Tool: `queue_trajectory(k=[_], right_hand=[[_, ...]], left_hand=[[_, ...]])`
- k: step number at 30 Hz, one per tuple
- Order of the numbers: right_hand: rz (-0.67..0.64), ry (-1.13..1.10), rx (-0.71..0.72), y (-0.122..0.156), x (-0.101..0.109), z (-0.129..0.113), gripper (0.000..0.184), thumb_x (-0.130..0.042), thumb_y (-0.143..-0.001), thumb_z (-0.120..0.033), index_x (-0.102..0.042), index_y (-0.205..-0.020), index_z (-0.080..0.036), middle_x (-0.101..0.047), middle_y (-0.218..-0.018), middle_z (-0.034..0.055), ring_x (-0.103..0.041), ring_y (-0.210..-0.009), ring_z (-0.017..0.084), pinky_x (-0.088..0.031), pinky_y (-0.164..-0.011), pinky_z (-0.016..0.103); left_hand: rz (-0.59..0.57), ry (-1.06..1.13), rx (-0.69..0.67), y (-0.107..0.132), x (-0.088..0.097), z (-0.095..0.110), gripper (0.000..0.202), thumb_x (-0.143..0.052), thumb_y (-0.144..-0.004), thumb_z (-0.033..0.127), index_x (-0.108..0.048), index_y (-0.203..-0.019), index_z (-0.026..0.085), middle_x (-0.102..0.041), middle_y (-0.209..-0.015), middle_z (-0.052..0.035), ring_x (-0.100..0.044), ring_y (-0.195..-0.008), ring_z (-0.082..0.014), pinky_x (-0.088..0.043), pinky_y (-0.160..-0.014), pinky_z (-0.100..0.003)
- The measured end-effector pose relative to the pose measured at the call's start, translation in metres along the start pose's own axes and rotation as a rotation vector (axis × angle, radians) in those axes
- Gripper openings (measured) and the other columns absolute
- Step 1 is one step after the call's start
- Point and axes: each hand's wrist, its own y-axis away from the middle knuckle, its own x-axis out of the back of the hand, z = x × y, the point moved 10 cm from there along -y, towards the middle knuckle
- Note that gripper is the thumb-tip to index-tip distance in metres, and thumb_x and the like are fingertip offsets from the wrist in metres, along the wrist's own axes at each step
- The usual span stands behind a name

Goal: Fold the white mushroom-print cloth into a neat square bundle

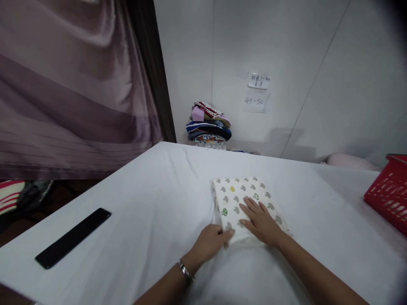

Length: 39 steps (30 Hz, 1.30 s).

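Observation:
On the white-covered table lies a folded white cloth (233,203) printed with grey, green and yellow mushrooms. My left hand (211,242), with a silver bracelet at the wrist, is closed on the cloth's near left corner, thumb on top and fingers curled at its edge. Flat on the right part of the cloth rests my right hand (259,220), its fingers spread and pointing away from me. Under the near edge of the cloth a thin, pale, loose layer shows; I cannot tell whether it is part of the cloth.
A long black flat object (73,237) lies on the table (133,203) at left. At the far edge stands a stack of folded clothes (209,123). A red plastic basket (389,192) sits at right. A mauve curtain (73,93) hangs at left, and paper notes (257,101) are on the wall.

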Motion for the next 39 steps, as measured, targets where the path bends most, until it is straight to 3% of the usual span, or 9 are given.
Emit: queue_trajectory(k=[7,12,16,22,25,28,30,34,39], right_hand=[[0.004,-0.006,-0.008,0.0,0.0,0.001,0.059,-0.025,-0.091,-0.056,-0.025,-0.142,-0.027,-0.014,-0.15,0.0044,-0.012,-0.138,0.023,-0.013,-0.109,0.05],[0.003,-0.012,-0.013,0.0,0.001,0.0,0.06,-0.024,-0.091,-0.057,-0.026,-0.142,-0.026,-0.014,-0.15,0.0045,-0.011,-0.138,0.023,-0.012,-0.11,0.049],[-0.004,-0.014,-0.014,0.0,0.0,0.0,0.06,-0.022,-0.091,-0.056,-0.024,-0.143,-0.025,-0.012,-0.151,0.0047,-0.009,-0.138,0.023,-0.011,-0.11,0.049],[-0.006,-0.033,-0.018,-0.001,0.002,0.0,0.059,-0.025,-0.091,-0.055,-0.026,-0.142,-0.026,-0.013,-0.151,0.0051,-0.01,-0.138,0.023,-0.011,-0.109,0.049],[-0.019,-0.05,-0.02,-0.001,0.002,-0.002,0.058,-0.026,-0.091,-0.055,-0.025,-0.142,-0.027,-0.014,-0.15,0.0053,-0.01,-0.138,0.024,-0.01,-0.109,0.05],[-0.033,-0.06,-0.026,-0.001,0.001,-0.003,0.059,-0.026,-0.091,-0.055,-0.026,-0.142,-0.025,-0.013,-0.15,0.0062,-0.008,-0.138,0.024,-0.009,-0.109,0.05],[-0.046,-0.077,-0.032,-0.001,0.003,-0.002,0.06,-0.026,-0.091,-0.055,-0.026,-0.142,-0.025,-0.012,-0.15,0.0067,-0.007,-0.138,0.024,-0.008,-0.109,0.051],[-0.114,-0.155,-0.045,-0.006,0.012,0.006,0.063,-0.033,-0.088,-0.056,-0.026,-0.142,-0.026,-0.015,-0.15,0.0062,-0.01,-0.138,0.024,-0.012,-0.109,0.049],[0.095,-0.014,-0.244,-0.012,0.042,0.055,0.062,-0.032,-0.09,-0.05,-0.025,-0.143,-0.019,-0.014,-0.15,0.009,-0.008,-0.138,0.024,-0.012,-0.109,0.049]], left_hand=[[0.269,0.016,0.034,-0.075,0.068,0.017,0.048,-0.042,-0.077,0.06,-0.058,-0.066,0.016,-0.058,-0.055,-0.0009,-0.053,-0.053,-0.0129,-0.037,-0.053,-0.024],[0.362,-0.039,0.071,-0.118,0.083,0.03,0.039,-0.049,-0.076,0.051,-0.062,-0.077,0.013,-0.066,-0.074,-0.0085,-0.061,-0.072,-0.0187,-0.04,-0.062,-0.025],[0.44,-0.108,0.092,-0.128,0.085,0.032,0.037,-0.053,-0.074,0.042,-0.061,-0.092,0.011,-0.065,-0.101,-0.0167,-0.059,-0.096,-0.0249,-0.04,-0.073,-0.028],[0.427,-0.157,0.086,-0.127,0.087,0.033,0.031,-0.05,-0.076,0.035,-0.061,-0.094,0.011,-0.066,-0.098,-0.0144,-0.061,-0.092,-0.0232,-0.042,-0.074,-0.028],[0.515,-0.205,0.061,-0.114,0.092,0.046,0.046,-0.048,-0.079,0.039,-0.053,-0.114,0.01,-0.058,-0.116,-0.0167,-0.054,-0.107,-0.0261,-0.041,-0.085,-0.033],[0.619,-0.383,-0.144,-0.096,0.08,0.08,0.054,-0.046,-0.082,0.04,-0.041,-0.128,0.012,-0.04,-0.138,-0.0148,-0.035,-0.127,-0.0252,-0.031,-0.101,-0.036],[0.575,-0.531,-0.282,-0.09,0.056,0.095,0.053,-0.045,-0.083,0.041,-0.042,-0.129,0.015,-0.033,-0.143,-0.0121,-0.026,-0.133,-0.025,-0.022,-0.107,-0.04],[0.433,-0.683,-0.352,-0.092,0.018,0.086,0.054,-0.038,-0.086,0.046,-0.04,-0.132,0.018,-0.028,-0.147,-0.0087,-0.013,-0.138,-0.0267,-0.01,-0.111,-0.048],[0.437,-0.701,-0.359,-0.095,0.015,0.075,0.056,-0.033,-0.087,0.047,-0.038,-0.135,0.018,-0.023,-0.149,-0.0077,-0.009,-0.139,-0.0259,-0.007,-0.111,-0.048]])
